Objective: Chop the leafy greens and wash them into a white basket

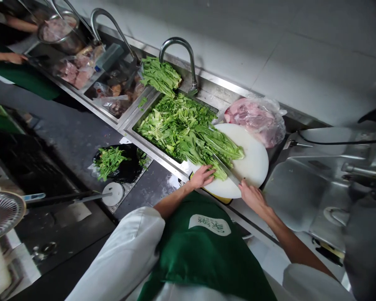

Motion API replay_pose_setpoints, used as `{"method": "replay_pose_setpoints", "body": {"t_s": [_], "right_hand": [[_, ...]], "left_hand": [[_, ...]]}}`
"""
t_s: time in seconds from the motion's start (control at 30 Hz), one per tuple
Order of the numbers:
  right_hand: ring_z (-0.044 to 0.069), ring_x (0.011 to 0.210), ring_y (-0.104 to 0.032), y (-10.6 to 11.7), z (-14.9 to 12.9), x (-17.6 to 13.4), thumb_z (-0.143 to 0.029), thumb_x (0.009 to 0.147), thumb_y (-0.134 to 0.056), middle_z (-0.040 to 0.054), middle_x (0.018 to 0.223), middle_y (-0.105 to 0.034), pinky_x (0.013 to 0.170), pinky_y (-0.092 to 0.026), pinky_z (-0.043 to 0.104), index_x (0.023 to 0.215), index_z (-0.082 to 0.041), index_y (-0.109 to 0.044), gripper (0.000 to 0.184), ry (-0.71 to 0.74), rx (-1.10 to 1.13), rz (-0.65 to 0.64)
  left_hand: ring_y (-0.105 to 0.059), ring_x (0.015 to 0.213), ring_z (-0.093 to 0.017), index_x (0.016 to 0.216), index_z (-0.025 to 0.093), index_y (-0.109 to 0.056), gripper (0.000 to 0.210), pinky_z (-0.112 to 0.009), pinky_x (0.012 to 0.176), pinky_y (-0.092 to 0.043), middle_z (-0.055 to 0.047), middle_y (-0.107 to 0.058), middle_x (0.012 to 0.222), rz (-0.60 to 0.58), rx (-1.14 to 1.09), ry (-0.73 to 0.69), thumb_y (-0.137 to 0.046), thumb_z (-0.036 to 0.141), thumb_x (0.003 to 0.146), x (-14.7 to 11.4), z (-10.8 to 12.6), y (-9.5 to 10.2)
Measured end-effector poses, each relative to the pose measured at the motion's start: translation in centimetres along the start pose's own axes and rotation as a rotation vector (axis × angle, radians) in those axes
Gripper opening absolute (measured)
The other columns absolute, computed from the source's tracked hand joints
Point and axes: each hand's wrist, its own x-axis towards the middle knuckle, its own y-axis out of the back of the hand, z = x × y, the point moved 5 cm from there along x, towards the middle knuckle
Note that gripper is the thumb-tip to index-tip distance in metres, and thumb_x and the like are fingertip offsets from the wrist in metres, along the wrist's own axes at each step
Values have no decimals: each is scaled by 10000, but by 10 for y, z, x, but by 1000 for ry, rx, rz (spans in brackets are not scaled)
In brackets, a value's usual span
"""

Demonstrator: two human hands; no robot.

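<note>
My right hand [252, 196] is closed round the handle of a kitchen knife [228, 170]. Its blade lies across leafy green lettuce [222, 142] on a round white cutting board [255, 156]. The lettuce stems point right, and the leaves reach left over the sink. My left hand [202, 177] rests at the near edge of the leaves, fingers stretched out and somewhat apart, touching or just beside the greens. Chopped greens [166, 129] fill the sink to the left of the board. Behind them, a bunch of whole lettuce [161, 76] lies by the faucet.
Bagged raw meat [257, 119] sits behind the board. A faucet [177, 39] arches over the sink. On the floor stands a black bag [133, 163] with greens. Metal kitchen equipment [301, 192] is at right. A co-worker's hand [15, 57] is near meat-filled sinks at left.
</note>
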Motion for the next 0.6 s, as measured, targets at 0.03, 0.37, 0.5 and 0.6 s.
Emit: {"method": "replay_pose_setpoints", "body": {"t_s": [0.03, 0.37, 0.5, 0.6], "right_hand": [[242, 819, -758, -2, -1, -5, -334, 1090, -271, 149, 847, -758, 660, -417, 276, 1228, -114, -527, 365, 1, -5, 8], [239, 748, -742, -2, 9, -53, -310, 1089, -250, 113, 779, -745, 622, -355, 294, 1119, -161, -579, 363, 13, -99, 74], [221, 747, -730, 3, 15, -51, -303, 1078, -326, 98, 816, -750, 637, -343, 284, 1140, -177, -576, 287, 99, -93, 55], [212, 724, -719, 8, 22, -43, -285, 1073, -346, 90, 800, -748, 637, -331, 280, 1144, -178, -579, 266, 130, -85, 39]], "left_hand": [[-581, 1129, -241, 1310, 191, -648, 401, -404, 971, -515, -163, -575, 1311, 38, 2, 16, -465, 430, 1045, -4, 3, 3], [-537, 951, -227, 1074, 200, -716, 311, -403, 837, -495, -117, -618, 1095, 126, 124, 223, -426, 313, 1063, 12, 30, -11], [-525, 901, -218, 1063, 182, -698, 322, -388, 827, -471, -108, -626, 1030, 108, 106, 220, -401, 306, 1069, 16, 32, -14], [-526, 890, -221, 1062, 182, -699, 324, -384, 809, -460, -106, -628, 993, 116, 118, 245, -403, 315, 1069, 15, 31, -17]]}}
